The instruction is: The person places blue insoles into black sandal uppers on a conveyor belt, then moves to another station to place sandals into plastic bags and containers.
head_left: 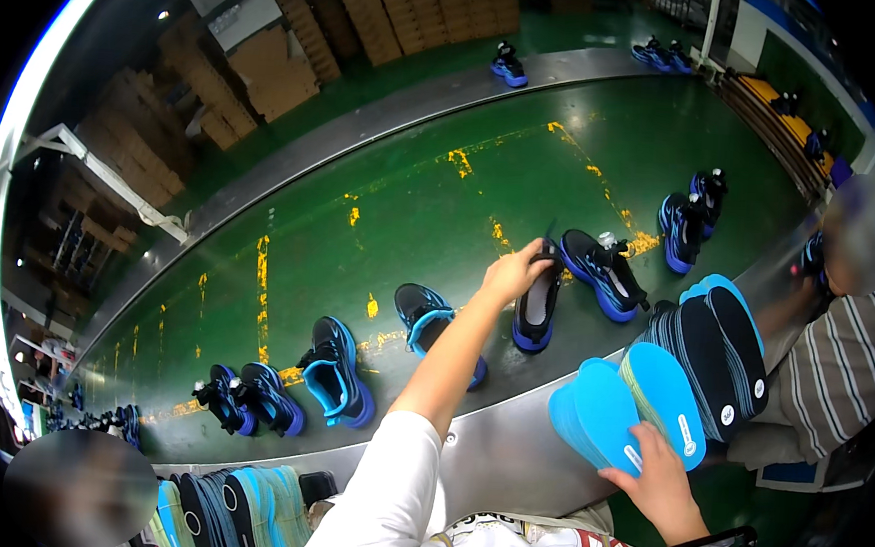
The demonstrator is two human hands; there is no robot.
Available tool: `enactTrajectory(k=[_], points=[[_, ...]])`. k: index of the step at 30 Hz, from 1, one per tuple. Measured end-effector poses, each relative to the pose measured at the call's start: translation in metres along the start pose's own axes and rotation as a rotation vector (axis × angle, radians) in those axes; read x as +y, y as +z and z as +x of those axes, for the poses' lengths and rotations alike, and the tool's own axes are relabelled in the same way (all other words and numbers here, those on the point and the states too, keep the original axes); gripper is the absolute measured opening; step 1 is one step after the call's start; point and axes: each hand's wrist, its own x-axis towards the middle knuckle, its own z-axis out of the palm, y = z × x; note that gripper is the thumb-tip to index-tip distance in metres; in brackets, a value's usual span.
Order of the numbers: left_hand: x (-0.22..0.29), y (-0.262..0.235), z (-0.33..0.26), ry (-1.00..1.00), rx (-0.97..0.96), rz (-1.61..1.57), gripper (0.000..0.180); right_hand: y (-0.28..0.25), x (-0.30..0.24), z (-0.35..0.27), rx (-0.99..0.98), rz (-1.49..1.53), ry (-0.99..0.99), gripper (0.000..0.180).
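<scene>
My left hand point(514, 272) reaches out over the green belt, its fingers pinched on the upper front part of a black sneaker point(535, 315) with a blue-purple sole and a grey inside. Just right of it lies another black and blue sneaker point(600, 271), its laces up. Close to me, my right hand point(659, 480) has thumb and fingers closed about the heel end of a bright blue insole point(595, 408) on a stack. Touching that stack is a second stack of blue insoles point(663, 388). Black insoles point(704, 365) are piled beyond it.
Several sneakers stand along the belt, including a blue-lined one point(336, 378) on the left. More insoles point(233, 507) stand in a row at lower left. A co-worker in a striped shirt point(839, 348) is at right, another person at lower left. Cardboard boxes point(269, 73) are stacked behind.
</scene>
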Motion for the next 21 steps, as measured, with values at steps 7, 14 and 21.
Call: enactTrajectory(k=[7,14,21], points=[[-0.021,-0.052,-0.022,-0.235,0.048,-0.082,0.039,-0.049,-0.017,0.057,0.253,-0.087,-0.400,0.036],[-0.023,-0.061,-0.036,-0.512,-0.139,-0.361,0.033,0.020,-0.038,0.182,0.243,-0.226,-0.716,0.013],[-0.063,-0.049,-0.037,-0.517,-0.033,-0.507,0.034,0.098,-0.056,0.228,-0.058,-0.393,-0.483,0.011]])
